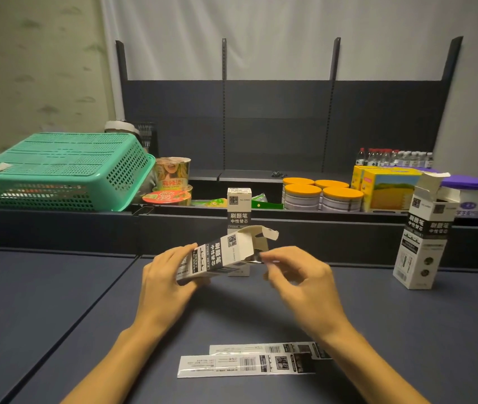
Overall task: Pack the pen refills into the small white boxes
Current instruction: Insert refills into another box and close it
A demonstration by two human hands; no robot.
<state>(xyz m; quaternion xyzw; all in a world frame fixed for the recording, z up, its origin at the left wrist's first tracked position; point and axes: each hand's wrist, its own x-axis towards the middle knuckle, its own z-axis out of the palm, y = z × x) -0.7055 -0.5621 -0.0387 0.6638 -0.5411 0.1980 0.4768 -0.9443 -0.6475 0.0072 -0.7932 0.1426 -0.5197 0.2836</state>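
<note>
Head view: the left hand (168,275) grips a small white cardboard box (220,258) above the dark blue matte table (57,301), fingers curled round its lower end. The box is a slim rectangular carton with black bands and printed characters; it tilts up to the right, its top flap (268,233) open. The right hand (299,278) is at the box's open mouth, thumb and fingers curled together; it is blurred, so I cannot tell whether they pinch anything.

Two flat, glossy refill packs (246,364), long white strips with barcodes and black ends, lie side by side on the table near the person, between the forearms. A closed box (239,211) stands upright behind the held one. Another upright box (424,237), flap open, stands at right.

Behind the table's edge sit an upturned green perforated plastic basket (57,170), noodle cups (172,177), orange-lidded round tins (322,193) and a yellow carton (389,188).
</note>
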